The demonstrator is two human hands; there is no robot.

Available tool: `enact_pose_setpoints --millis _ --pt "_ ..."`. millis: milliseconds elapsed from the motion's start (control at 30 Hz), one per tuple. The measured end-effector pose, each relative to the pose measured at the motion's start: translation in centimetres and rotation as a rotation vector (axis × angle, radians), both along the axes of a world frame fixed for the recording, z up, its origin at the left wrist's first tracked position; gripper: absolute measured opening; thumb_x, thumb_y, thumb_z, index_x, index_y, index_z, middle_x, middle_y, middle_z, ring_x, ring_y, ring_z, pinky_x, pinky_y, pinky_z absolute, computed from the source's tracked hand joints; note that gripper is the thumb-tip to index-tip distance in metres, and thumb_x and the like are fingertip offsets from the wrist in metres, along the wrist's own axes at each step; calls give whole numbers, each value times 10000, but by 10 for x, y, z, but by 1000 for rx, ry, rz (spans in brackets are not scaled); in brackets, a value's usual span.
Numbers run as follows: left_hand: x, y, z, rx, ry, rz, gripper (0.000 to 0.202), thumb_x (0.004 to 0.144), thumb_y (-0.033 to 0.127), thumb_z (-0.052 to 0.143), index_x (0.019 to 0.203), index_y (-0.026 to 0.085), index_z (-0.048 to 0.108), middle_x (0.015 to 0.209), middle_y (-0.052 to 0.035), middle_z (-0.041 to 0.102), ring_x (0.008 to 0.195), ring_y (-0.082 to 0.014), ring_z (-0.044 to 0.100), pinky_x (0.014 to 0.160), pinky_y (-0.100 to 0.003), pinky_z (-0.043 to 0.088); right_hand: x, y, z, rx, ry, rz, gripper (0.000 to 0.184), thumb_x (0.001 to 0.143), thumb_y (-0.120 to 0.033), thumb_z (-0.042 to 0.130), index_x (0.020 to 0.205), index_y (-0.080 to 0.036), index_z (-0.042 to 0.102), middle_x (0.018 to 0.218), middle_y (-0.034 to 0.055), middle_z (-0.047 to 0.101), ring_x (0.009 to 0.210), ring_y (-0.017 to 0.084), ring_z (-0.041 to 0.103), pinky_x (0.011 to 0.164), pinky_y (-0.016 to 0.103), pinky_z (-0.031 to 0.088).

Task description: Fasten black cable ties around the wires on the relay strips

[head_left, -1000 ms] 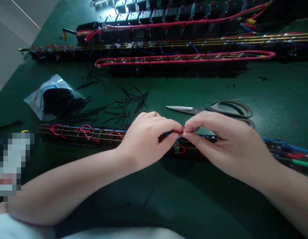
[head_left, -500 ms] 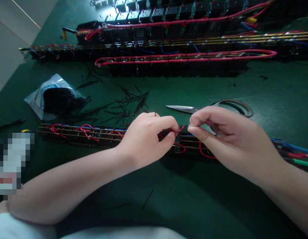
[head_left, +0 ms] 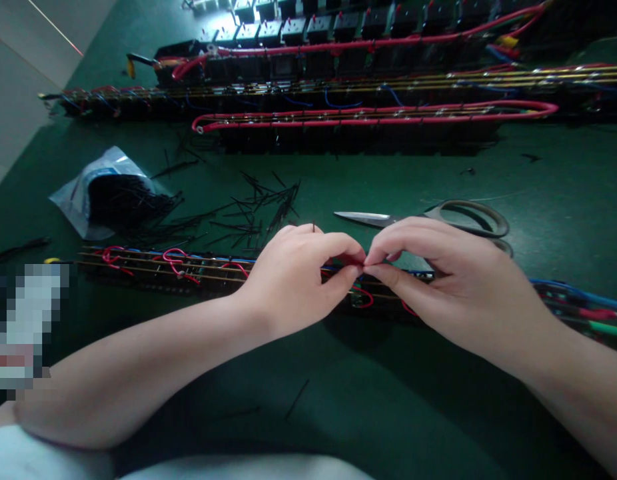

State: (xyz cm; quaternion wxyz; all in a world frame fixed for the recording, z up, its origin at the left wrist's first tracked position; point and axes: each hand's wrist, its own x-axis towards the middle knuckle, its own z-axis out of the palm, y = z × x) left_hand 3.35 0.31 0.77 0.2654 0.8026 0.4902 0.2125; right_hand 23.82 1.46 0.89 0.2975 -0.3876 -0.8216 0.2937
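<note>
My left hand (head_left: 293,277) and my right hand (head_left: 453,287) meet fingertip to fingertip over a long dark wired strip (head_left: 153,267) that lies across the green mat. Both hands are closed in a pinch on a thin red wire (head_left: 361,293) that loops out of the strip below the fingertips. A short black tie end sticks up above my left hand's knuckles. The part of the strip under my hands is hidden.
Scissors (head_left: 438,217) lie just behind my right hand, blades pointing left. Loose black cable ties (head_left: 248,213) are scattered behind my left hand, beside an open bag of ties (head_left: 101,193). Several more wired strips (head_left: 373,113) fill the far side. Green and blue wires (head_left: 593,317) trail right.
Half a second ago my right hand was drawn a little up and to the right, leaving a gap. Its fingertips are back against my left hand's fingertips on the red wire.
</note>
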Motion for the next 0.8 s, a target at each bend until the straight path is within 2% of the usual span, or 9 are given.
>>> enact_pose_setpoints --millis 233,467,800 --pt "2 0 2 -21 -8 6 105 863 171 655 881 244 728 855 49 769 787 -164 631 792 -350 470 -1 -2 0 -22 -13 -30 105 914 -219 632 856 -301 661 852 28 722 806 254 678 740 418 576" --pt "2 1 2 -88 -60 61 102 847 180 660 850 243 740 822 56 765 796 -171 630 745 -330 481 -3 -2 -2 -9 -8 -11 135 923 -158 619 876 -283 640 855 21 699 819 228 665 733 384 559" --pt "3 2 2 -135 -89 95 112 830 177 648 793 232 739 778 43 742 784 -170 622 733 -317 469 -6 -2 0 -28 -18 -30 118 923 -180 622 856 -277 628 845 22 681 800 222 644 699 375 530"
